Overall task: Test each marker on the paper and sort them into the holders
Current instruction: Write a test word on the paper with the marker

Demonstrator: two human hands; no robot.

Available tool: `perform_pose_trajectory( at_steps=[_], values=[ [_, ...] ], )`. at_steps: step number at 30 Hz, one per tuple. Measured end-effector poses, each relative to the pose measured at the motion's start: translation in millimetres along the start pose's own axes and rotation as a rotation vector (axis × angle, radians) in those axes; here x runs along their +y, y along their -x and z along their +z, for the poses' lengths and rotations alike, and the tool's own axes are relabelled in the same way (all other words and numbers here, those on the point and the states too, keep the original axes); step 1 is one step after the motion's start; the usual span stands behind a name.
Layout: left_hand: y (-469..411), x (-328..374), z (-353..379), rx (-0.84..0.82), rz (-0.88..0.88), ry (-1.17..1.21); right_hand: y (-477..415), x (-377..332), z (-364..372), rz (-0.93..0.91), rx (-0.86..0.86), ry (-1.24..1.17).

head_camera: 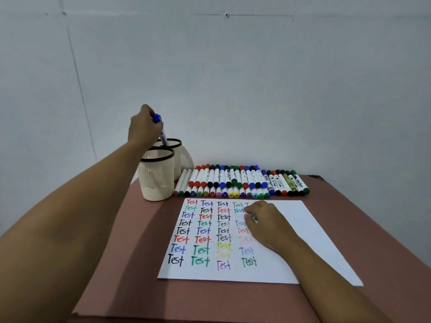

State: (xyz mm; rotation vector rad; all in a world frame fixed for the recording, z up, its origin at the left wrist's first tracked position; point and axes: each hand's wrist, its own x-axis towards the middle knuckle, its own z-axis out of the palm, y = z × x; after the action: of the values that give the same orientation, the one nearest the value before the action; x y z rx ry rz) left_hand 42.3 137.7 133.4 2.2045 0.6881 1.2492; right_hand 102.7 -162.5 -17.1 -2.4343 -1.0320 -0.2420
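On the brown table (112, 241), my left hand (143, 129) grips the blue marker (163, 135), tip inside the far holder (181, 157), so I should lower it straight before letting go; my right hand (265, 226) lies on the paper (303, 229), grasp unclear

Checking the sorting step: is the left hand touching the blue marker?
Touching. The head view shows the left hand gripping the blue marker, its lower end at the rear holder's mouth.

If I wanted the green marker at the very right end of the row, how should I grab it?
Take the green marker at its barrel's middle, coming from above and from the right. It lies flat on the table, its right side free, while neighbouring markers crowd its left.
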Motion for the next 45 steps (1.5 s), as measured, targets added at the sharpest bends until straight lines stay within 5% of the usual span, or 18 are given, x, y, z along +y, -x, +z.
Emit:
perform_pose_trajectory(
  at_steps=[10, 17, 31, 36, 45],
  values=[
    [-4.7, 5.4, 24.1, -0.178, 0.016, -0.031, -4.3, 3.6, -0.6, -0.005, 0.020, 0.019],
    [55.0, 41.2, 20.7, -0.210, 0.373, -0.029, -4.8, 3.3, -1.8, 0.002, 0.008, 0.014],
    [167.3, -6.9, 58.9, -0.809, 0.358, -0.256, -14.1, -1.9, -17.7, -0.038, -0.087, 0.118],
    [168.5, -10.8, 64.0, -0.832, 0.377, -0.288, -54.0, 12.1, -37.1, 0.155, 0.116, 0.032],
    [167.0, -13.1, 68.7, -0.831, 0.368, -0.279, -93.9, 28.1, -30.1, 0.469, 0.056, 0.020]
  ],
)
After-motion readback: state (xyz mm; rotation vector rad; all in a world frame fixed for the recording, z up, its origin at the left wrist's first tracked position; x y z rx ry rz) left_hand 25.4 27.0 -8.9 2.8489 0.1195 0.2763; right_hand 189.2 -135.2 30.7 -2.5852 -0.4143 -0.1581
